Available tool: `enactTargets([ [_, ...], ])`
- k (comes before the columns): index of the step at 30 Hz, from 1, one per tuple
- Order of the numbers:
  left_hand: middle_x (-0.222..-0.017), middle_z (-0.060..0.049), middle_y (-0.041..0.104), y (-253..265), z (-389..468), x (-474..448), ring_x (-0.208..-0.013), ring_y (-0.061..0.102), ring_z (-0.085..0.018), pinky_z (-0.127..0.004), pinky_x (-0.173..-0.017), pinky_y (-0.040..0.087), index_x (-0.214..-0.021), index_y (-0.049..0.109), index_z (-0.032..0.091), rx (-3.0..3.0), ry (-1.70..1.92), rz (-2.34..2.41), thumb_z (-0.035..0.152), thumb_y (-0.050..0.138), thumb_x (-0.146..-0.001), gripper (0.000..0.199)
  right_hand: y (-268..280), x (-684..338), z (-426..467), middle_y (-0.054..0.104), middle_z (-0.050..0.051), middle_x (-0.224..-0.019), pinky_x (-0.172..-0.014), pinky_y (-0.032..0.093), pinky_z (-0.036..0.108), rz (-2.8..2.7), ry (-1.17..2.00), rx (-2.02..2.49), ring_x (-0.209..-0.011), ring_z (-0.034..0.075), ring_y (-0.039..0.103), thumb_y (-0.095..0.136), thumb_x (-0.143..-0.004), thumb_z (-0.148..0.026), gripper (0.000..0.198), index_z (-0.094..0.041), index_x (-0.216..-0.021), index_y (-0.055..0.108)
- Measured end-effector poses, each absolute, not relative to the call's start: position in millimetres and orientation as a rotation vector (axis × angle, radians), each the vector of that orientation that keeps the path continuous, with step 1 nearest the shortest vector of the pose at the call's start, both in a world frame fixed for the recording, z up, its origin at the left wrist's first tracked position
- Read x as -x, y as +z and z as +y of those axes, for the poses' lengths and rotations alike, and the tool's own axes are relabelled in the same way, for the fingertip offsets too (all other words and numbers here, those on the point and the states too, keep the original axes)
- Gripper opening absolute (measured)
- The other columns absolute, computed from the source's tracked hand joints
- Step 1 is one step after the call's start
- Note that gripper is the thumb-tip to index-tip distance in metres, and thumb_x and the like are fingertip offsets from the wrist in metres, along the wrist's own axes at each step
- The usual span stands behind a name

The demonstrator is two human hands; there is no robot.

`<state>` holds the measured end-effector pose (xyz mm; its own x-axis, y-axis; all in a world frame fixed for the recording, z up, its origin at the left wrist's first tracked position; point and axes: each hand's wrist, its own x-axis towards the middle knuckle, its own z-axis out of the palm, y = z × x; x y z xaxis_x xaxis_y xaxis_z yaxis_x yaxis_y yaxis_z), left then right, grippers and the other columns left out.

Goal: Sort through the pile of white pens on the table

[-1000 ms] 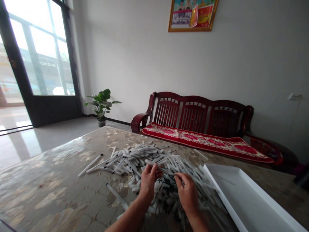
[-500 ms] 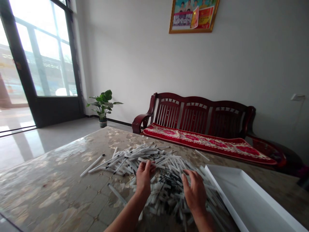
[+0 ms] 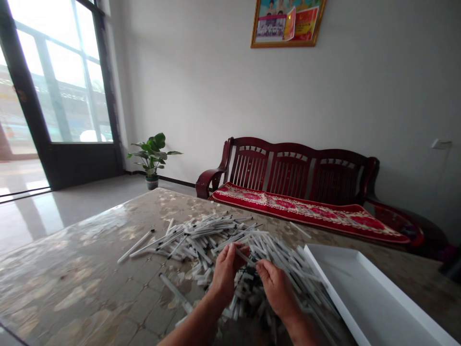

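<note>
My left hand is closed, its thumb and fingers pinching one end of a slim whitish pen. The pen slants down to the right, where the closed fingertips of my right hand grip its other end. Both hands hover over a heap of white pens, some with dark ends. Short white and black pieces lie below and between the hands, partly hidden by them and blurred. One more pen lies left of my left forearm.
A shallow white tray stands on the table at the right, beside the heap. The table has a patterned, shiny cover. Behind it stands a dark red wooden bench with a red cloth, and a potted plant at the left.
My right hand has moved left and closed on the pen's right end. My left hand has shifted slightly right with the pen, so the hands are now close together.
</note>
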<state>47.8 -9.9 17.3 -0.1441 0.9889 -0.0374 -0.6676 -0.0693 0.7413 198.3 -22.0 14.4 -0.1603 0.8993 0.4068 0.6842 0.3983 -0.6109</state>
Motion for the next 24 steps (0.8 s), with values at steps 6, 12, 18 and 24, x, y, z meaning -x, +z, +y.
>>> enactTargets([
  [6,-0.076,-0.007,0.075,19.1,-2.7,-43.0,-0.071,0.074,-0.02,-0.032,-0.07,0.058,-0.078,0.059,0.018,-0.354,1.644,0.836,0.05,0.078,-0.071,0.038,9.4,-195.8,-24.1,0.077,0.007,-0.085,-0.071,0.05,0.027,-1.892,0.018,1.261,-0.079,0.021,0.072,0.042,-0.099,-0.041,0.037,-0.023,-0.092,0.074],
  [12,-0.084,-0.009,0.075,17.9,5.8,-30.9,-0.071,0.072,-0.018,-0.031,-0.071,0.057,-0.079,0.062,0.017,-0.481,1.636,0.892,0.047,0.075,-0.074,0.033,2.4,-204.8,-18.5,0.077,0.009,-0.093,-0.073,0.055,0.029,-1.758,0.019,1.327,-0.084,0.022,0.073,0.043,-0.098,-0.044,0.037,-0.022,-0.098,0.073],
  [18,-0.089,-0.006,0.074,9.9,3.4,-22.1,-0.09,0.067,-0.026,-0.04,-0.088,0.049,-0.089,0.072,0.023,-1.335,1.587,1.421,0.029,0.066,-0.078,0.014,-6.9,-212.6,-10.7,0.078,0.01,-0.097,-0.077,0.056,0.033,-1.608,0.073,1.456,-0.09,0.025,0.074,0.041,-0.095,-0.046,0.04,-0.021,-0.102,0.072],
  [24,-0.119,-0.006,0.067,12.6,-14.2,-28.6,-0.126,0.049,-0.032,-0.05,-0.11,0.032,-0.098,0.071,0.027,-2.148,1.227,1.7,0.013,0.067,-0.074,0.028,-8.5,-214.3,-9.3,0.078,0.01,-0.099,-0.076,0.055,0.034,-1.596,0.099,1.517,-0.091,0.026,0.074,0.04,-0.094,-0.046,0.042,-0.02,-0.103,0.072],
])
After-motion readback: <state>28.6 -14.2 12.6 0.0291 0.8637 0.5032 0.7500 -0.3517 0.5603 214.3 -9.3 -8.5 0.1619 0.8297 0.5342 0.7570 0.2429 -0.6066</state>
